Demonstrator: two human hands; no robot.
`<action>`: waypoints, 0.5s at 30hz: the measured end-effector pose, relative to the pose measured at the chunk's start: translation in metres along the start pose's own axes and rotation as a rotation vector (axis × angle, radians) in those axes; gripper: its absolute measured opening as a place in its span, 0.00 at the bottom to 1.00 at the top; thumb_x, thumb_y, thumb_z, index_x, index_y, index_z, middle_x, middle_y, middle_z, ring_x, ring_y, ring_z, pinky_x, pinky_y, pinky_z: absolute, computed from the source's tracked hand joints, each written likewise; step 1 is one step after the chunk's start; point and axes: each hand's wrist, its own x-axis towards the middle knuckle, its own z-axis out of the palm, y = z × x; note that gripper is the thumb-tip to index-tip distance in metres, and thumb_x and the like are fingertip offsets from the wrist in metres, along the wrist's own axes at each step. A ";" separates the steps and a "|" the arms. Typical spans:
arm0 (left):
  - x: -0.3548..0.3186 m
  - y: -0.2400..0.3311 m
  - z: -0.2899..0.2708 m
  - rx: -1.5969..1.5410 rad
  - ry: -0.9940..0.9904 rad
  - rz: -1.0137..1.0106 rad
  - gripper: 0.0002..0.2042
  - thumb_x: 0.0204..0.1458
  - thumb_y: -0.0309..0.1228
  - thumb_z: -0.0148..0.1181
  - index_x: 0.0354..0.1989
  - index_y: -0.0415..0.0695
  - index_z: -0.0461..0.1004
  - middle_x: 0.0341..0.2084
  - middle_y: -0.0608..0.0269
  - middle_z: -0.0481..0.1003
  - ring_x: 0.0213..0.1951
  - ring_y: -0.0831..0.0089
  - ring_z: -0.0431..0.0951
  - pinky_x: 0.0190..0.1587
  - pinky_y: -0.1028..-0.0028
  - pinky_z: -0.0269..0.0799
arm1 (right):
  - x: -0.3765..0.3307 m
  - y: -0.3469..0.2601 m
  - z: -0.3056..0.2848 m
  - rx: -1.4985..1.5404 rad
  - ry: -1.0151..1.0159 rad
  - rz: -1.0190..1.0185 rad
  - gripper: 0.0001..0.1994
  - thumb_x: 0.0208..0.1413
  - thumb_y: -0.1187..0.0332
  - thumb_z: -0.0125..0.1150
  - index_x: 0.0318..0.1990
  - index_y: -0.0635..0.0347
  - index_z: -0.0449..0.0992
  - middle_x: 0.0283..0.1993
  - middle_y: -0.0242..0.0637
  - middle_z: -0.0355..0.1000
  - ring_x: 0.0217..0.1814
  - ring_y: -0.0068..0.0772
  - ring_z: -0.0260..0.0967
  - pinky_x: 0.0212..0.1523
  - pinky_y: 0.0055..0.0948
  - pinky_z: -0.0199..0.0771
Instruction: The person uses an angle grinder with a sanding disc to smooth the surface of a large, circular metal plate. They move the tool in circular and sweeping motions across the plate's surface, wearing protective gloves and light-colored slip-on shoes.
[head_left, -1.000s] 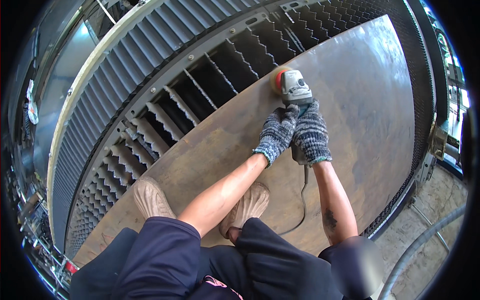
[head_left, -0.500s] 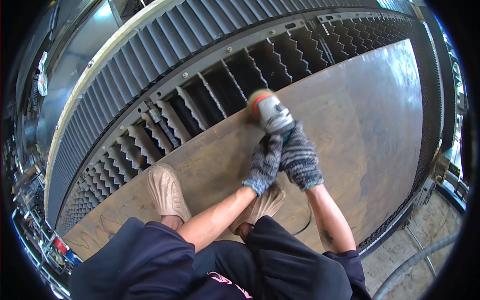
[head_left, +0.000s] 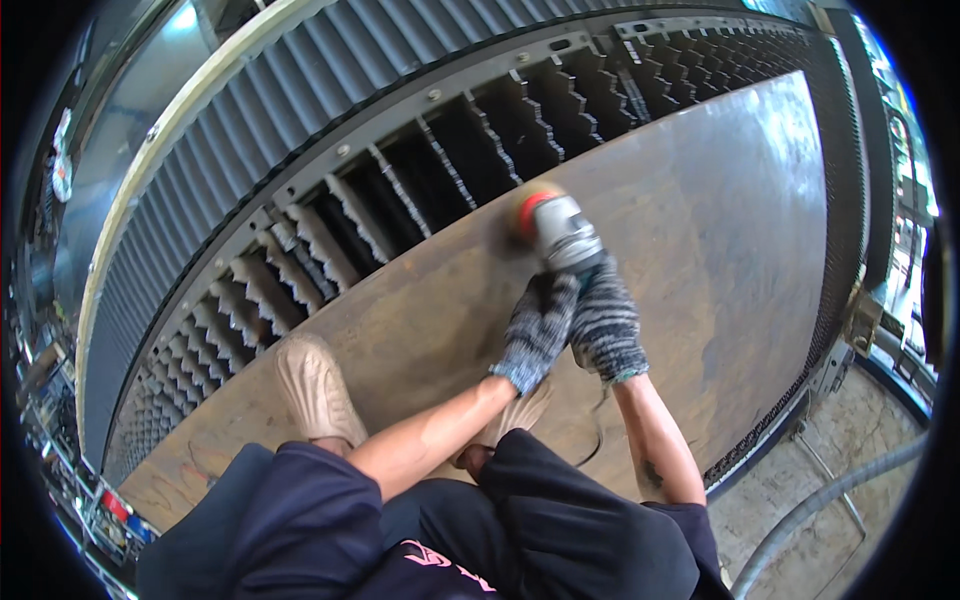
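Observation:
My left hand and my right hand, both in grey striped knit gloves, are wrapped close together round the body of an angle grinder. Its grey metal head points away from me, and a red guard or disc at its front is smeared by motion. The round front lies at the far edge of a large brownish metal sheet. Whether it touches the surface is hard to see. A thin dark cord runs on the sheet below my hands. My fingers partly hide the grinder's handle.
My beige shoes stand on the sheet. Beyond its far edge lies a bed of jagged metal slats with dark gaps, bordered by a ribbed grey cover. A grey hose curves over the concrete floor at right.
Both hands and the grinder have shifted slightly right along the sheet's far edge. The view has moved a little, so slats and shoes appear farther left. The grip is unchanged.

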 end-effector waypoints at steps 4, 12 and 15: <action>-0.032 -0.005 -0.029 0.121 0.015 -0.172 0.23 0.62 0.47 0.63 0.52 0.38 0.76 0.48 0.45 0.81 0.51 0.50 0.81 0.53 0.62 0.76 | -0.019 0.010 0.043 -0.044 -0.145 -0.205 0.32 0.58 0.54 0.64 0.65 0.63 0.64 0.50 0.56 0.78 0.53 0.56 0.78 0.53 0.47 0.78; 0.052 0.054 0.023 0.410 -0.246 -0.179 0.30 0.56 0.57 0.64 0.49 0.38 0.78 0.40 0.43 0.83 0.47 0.45 0.83 0.50 0.56 0.78 | 0.031 0.058 0.017 -0.236 0.149 -0.227 0.33 0.61 0.55 0.58 0.66 0.70 0.62 0.47 0.59 0.78 0.50 0.60 0.77 0.52 0.46 0.77; 0.082 0.083 0.094 0.324 -0.397 -0.170 0.29 0.55 0.56 0.64 0.47 0.37 0.80 0.40 0.41 0.83 0.48 0.46 0.83 0.49 0.56 0.78 | 0.058 0.107 -0.036 -0.276 0.246 -0.139 0.34 0.58 0.58 0.61 0.67 0.71 0.62 0.48 0.61 0.77 0.52 0.62 0.75 0.56 0.48 0.75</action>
